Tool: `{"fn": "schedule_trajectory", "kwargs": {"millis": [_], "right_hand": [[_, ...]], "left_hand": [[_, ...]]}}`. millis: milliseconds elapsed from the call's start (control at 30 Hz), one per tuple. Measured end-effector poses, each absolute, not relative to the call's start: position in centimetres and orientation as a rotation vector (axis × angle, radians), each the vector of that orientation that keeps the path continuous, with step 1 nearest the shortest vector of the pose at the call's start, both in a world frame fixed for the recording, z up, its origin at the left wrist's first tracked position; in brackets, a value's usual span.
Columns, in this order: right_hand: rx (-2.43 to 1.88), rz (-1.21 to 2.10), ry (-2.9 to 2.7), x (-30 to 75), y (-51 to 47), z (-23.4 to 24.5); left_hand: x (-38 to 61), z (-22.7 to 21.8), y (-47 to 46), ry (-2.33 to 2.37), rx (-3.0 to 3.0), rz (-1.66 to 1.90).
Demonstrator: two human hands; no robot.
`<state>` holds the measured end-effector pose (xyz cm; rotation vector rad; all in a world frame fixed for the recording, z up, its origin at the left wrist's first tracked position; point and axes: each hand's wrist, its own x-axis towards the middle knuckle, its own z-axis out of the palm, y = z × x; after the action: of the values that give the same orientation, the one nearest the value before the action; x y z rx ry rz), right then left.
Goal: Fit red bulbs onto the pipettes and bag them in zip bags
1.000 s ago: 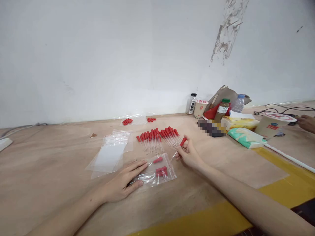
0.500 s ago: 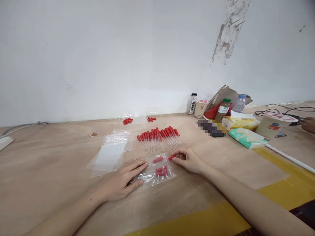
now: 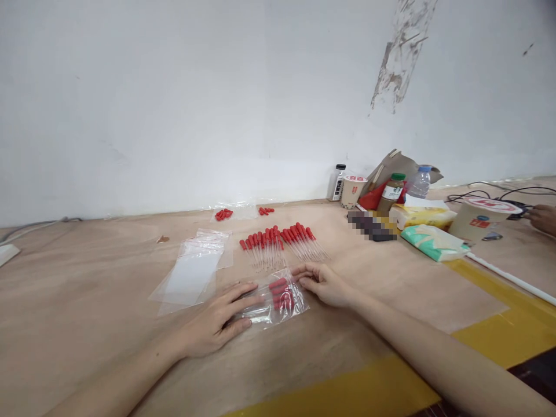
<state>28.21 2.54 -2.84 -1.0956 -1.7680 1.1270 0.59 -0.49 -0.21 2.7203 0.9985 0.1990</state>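
A clear zip bag (image 3: 299, 306) lies flat on the table with several red-bulbed droppers (image 3: 280, 294) inside, bulbs toward its right end. My left hand (image 3: 211, 324) rests on the bag's left part, fingers stretched out and partly spread. At the bag's upper right edge, the thumb and fingers of my right hand (image 3: 326, 285) are curled in close, pinching the plastic. Just beyond the bag lie two groups of loose droppers, a left group (image 3: 264, 242) and a right group (image 3: 302, 236), glass tips toward me. Flat clear bags (image 3: 195, 272) overlap beside my left hand.
Near the wall are a bag with red bulbs (image 3: 223, 214) and more red bulbs (image 3: 266, 211). Bottles, paper cups (image 3: 353, 191), tissue packs (image 3: 434, 243) and a blurred dark object (image 3: 373, 227) stand or lie at right. Another person's hand (image 3: 542, 219) shows at far right.
The red-bulbed dropper in my right hand has slid left into the bag, beside the others. My right hand has shifted left to the bag's edge; my left hand stays put.
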Motion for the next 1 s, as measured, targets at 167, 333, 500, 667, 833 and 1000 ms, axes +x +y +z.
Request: {"fn": "schedule_trajectory", "kwargs": {"millis": [167, 333, 500, 667, 833, 1000], "right_hand": [[-1.413, 0.618, -1.778, 29.9, 5.6, -1.7], [-1.636, 0.228, -1.773, 29.3, 9.0, -0.7], [-1.883, 0.162, -1.746, 27.5, 10.6, -0.1], [-1.962, 0.19, -1.724, 27.2, 11.6, -0.4], [-1.918, 0.246, -1.673, 27.2, 11.8, 0.2], [-1.687, 0.284, -1.686, 28.1, 9.7, 1.1]], "left_hand": [[0.5, -0.1, -0.5, 1.002, 2.703, 0.2], [0.6, -0.3, -0.4, 0.992, 2.708, 0.21], [0.7, -0.3, -0.4, 0.984, 2.702, 0.193], [0.7, -0.3, -0.5, 0.973, 2.694, 0.198], [0.6, -0.6, -0.3, 0.956, 2.723, 0.231], [0.5, -0.8, -0.3, 0.958, 2.74, 0.231]]}}
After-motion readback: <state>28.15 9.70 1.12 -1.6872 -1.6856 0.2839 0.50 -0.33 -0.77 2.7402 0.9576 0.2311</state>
